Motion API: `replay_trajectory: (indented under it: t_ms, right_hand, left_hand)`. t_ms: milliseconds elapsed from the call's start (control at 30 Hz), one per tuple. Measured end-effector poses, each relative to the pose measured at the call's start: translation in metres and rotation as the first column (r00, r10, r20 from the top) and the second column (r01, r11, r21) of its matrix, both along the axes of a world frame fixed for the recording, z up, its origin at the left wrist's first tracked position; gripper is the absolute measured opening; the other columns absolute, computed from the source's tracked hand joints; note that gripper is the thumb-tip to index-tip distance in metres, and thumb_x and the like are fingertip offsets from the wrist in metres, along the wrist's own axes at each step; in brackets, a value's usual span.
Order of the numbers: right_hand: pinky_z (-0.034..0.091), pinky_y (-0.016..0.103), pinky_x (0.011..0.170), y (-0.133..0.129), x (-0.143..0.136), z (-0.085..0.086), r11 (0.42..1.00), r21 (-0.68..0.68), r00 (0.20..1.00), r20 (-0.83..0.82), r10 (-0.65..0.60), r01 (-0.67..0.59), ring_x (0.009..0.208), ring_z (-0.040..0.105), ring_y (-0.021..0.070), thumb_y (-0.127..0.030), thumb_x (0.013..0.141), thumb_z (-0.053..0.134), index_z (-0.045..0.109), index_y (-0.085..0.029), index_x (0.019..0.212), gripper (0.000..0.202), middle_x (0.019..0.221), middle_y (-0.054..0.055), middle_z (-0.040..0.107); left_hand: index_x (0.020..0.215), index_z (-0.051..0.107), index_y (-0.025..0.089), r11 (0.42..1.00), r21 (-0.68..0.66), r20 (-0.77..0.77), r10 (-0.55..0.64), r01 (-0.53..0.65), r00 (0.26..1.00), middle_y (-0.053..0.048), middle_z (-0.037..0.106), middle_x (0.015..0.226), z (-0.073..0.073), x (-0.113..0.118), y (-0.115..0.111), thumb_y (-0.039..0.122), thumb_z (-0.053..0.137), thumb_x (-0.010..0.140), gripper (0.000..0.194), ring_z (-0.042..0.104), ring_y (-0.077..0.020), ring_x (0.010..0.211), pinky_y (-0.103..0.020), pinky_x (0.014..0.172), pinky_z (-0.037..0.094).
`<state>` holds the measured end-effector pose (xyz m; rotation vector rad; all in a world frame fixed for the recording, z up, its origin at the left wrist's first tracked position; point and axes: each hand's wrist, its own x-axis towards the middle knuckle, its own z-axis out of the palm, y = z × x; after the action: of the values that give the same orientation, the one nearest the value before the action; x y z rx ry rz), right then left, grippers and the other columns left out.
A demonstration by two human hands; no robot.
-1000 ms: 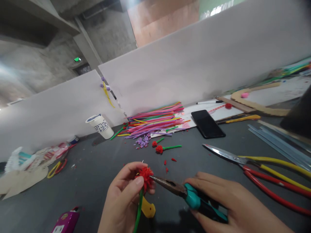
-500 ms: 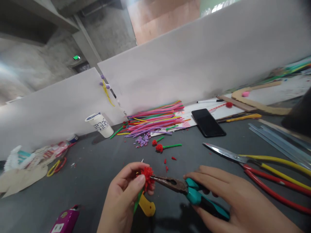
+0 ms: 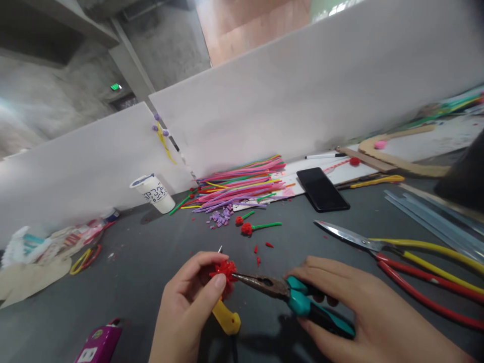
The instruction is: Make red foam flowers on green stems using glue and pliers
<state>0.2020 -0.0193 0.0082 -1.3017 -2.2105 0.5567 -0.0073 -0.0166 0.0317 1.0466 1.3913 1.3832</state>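
Observation:
Between the thumb and fingers of my left hand [image 3: 189, 302] is a red pipe-cleaner flower [image 3: 226, 276]. My right hand [image 3: 340, 302] grips the teal and black handles of needle-nose pliers [image 3: 270, 286]. The pliers' rusty tips touch the flower's right side. Just below the flower lies a yellow-handled tool [image 3: 229, 318]; a thin metal point shows above my left fingers, and my hand hides the part between. Two smaller red flowers, one on a green stem [image 3: 247, 229], lie beyond my hands, with a few red scraps [image 3: 258, 260] closer in.
Large shears [image 3: 363, 242] with yellow and red handles lie at right, below a black phone [image 3: 322, 189]. A bundle of coloured pipe cleaners [image 3: 242, 186] and purple bits [image 3: 221, 217] sit at the back. A paper cup [image 3: 157, 194] stands left; a purple box [image 3: 100, 343] lies front left.
The flower has turned in my left fingers, and its green stem no longer shows below my thumb. The pliers stay at its side. The whole view has shifted slightly.

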Motion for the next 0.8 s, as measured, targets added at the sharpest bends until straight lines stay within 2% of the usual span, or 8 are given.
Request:
replay_trajectory:
  t_ms: [333, 567, 800]
  right_hand:
    - [0.044, 0.023, 0.058, 0.000, 0.000, -0.001, 1.000, 0.010, 0.999, -0.046, 0.022, -0.022, 0.067, 0.061, 0.0144, -0.005, 0.071, 0.056, 0.061, -0.024, 0.076, 0.021, 0.074, -0.002, 0.063]
    - [0.046, 0.018, 0.054, -0.003, -0.003, -0.004, 0.997, 0.072, 0.995, -0.096, -0.014, 0.021, 0.063, 0.064, 0.0130, -0.007, 0.071, 0.057, 0.062, -0.025, 0.072, 0.019, 0.071, -0.004, 0.065]
    - [0.046, 0.016, 0.054, -0.007, -0.010, -0.005, 0.993, -0.115, 0.988, -0.155, 0.001, -0.019, 0.061, 0.064, 0.0109, -0.006, 0.070, 0.057, 0.063, -0.024, 0.073, 0.019, 0.070, -0.006, 0.067]
  left_hand:
    - [0.075, 0.080, 0.019, 0.999, 0.026, 0.002, 0.022, -0.022, 1.000, -0.003, 0.074, 0.072, 0.002, 0.003, 0.000, 0.024, 0.080, 0.064, 0.012, 0.063, -0.0149, 0.061, -0.021, 0.057, 0.053]
    - [0.080, 0.080, 0.017, 0.997, -0.071, 0.201, 0.022, -0.008, 0.979, -0.005, 0.074, 0.066, 0.004, 0.005, 0.000, 0.025, 0.083, 0.062, 0.020, 0.064, -0.0134, 0.057, -0.020, 0.058, 0.052]
    - [0.085, 0.080, 0.016, 0.991, -0.135, 0.298, 0.040, 0.001, 0.954, -0.006, 0.077, 0.072, 0.002, 0.006, -0.001, 0.026, 0.087, 0.061, 0.027, 0.067, -0.0130, 0.061, -0.018, 0.059, 0.053]
